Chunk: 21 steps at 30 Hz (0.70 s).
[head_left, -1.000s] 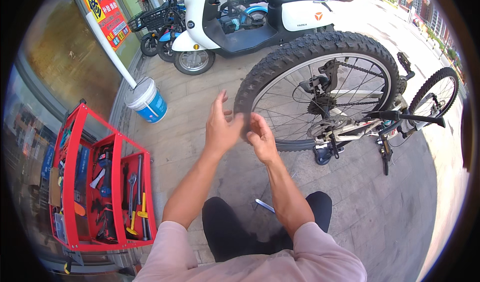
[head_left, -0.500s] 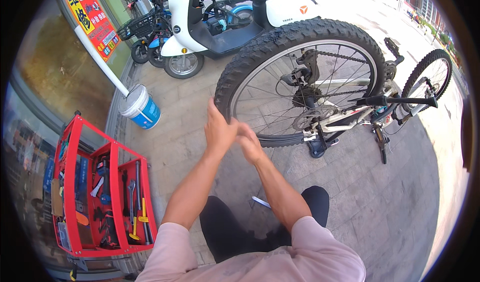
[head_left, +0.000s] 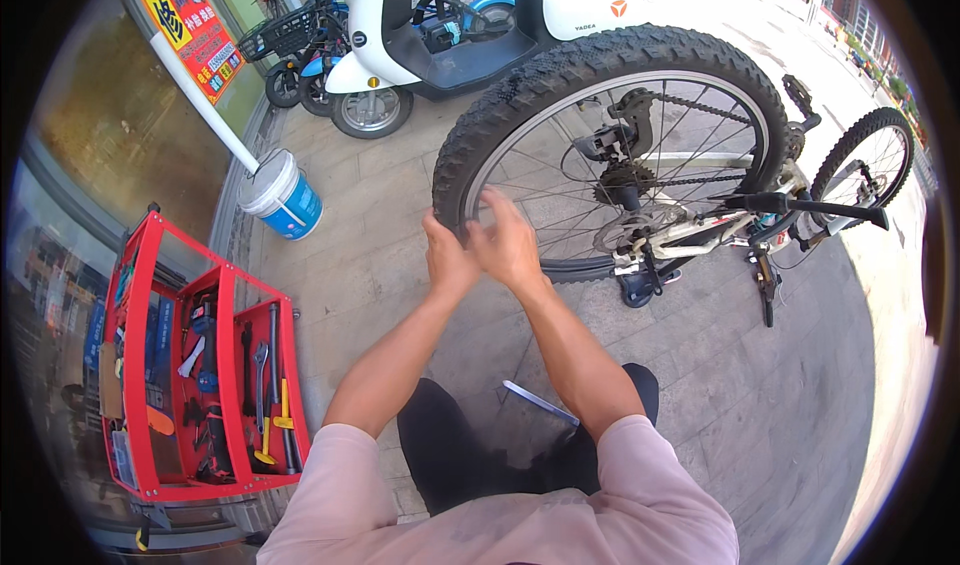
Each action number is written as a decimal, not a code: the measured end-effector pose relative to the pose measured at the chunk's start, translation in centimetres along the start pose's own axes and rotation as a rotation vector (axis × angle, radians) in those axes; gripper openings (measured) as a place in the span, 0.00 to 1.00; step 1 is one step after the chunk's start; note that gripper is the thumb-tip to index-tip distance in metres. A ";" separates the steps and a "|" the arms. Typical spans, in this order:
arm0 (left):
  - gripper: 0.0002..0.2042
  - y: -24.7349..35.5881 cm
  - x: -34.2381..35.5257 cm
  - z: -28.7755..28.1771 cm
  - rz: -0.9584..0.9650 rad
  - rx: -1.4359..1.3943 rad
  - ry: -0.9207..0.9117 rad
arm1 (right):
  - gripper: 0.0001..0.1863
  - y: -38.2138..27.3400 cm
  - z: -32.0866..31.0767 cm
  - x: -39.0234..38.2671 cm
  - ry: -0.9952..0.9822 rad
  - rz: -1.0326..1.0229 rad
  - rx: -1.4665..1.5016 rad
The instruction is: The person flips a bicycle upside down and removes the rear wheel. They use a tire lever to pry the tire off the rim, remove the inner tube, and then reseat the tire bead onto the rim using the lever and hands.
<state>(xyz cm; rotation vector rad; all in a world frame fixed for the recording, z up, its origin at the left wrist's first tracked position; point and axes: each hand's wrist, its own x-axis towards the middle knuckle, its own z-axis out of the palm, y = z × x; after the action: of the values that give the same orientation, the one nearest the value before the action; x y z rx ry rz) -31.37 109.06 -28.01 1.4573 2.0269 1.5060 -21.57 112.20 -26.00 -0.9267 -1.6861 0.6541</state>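
A bicycle [head_left: 690,243] stands upside down in front of me, its knobby rear tyre [head_left: 455,155] closest. Both my hands are at the near left part of that wheel. My left hand [head_left: 450,261] is curled against the outer side of the tyre, its fingers partly hidden. My right hand [head_left: 510,245] is bent around the inner side, fingertips by the rim [head_left: 490,170] and spokes. The two hands almost touch at their heels. Below my forearms, a thin silvery strip-like bar [head_left: 540,402] lies on the paving between my knees.
To the left stands a red tool cart [head_left: 228,365] holding wrenches, a hammer and power tools. Behind it is a white and blue bucket [head_left: 290,205] with a white pole. A white scooter [head_left: 365,25] is parked beyond the wheel. Paving tiles [head_left: 740,415] extend to the right.
My hands, held close together beside the wheel before, have moved onto the tyre and rim. My right hand has risen to the rim's inner side. The view has shifted slightly.
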 end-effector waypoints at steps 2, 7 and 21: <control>0.34 -0.3 0.0 0.2 0.020 0.026 0.039 | 0.16 1.2 0.4 -0.1 -0.032 -0.111 -0.121; 0.33 -0.4 -0.7 -0.3 0.058 0.012 0.078 | 0.13 2.8 -0.5 1.4 -0.145 -0.277 -0.251; 0.36 2.2 -1.8 -1.2 -0.059 -0.024 0.009 | 0.18 -3.5 2.1 -1.5 0.298 -0.006 -0.031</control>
<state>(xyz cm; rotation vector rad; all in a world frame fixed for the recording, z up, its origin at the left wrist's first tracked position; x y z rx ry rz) -30.07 106.89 -26.26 1.3711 2.0314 1.5109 -24.24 109.06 -24.59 -0.9887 -1.4364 0.4610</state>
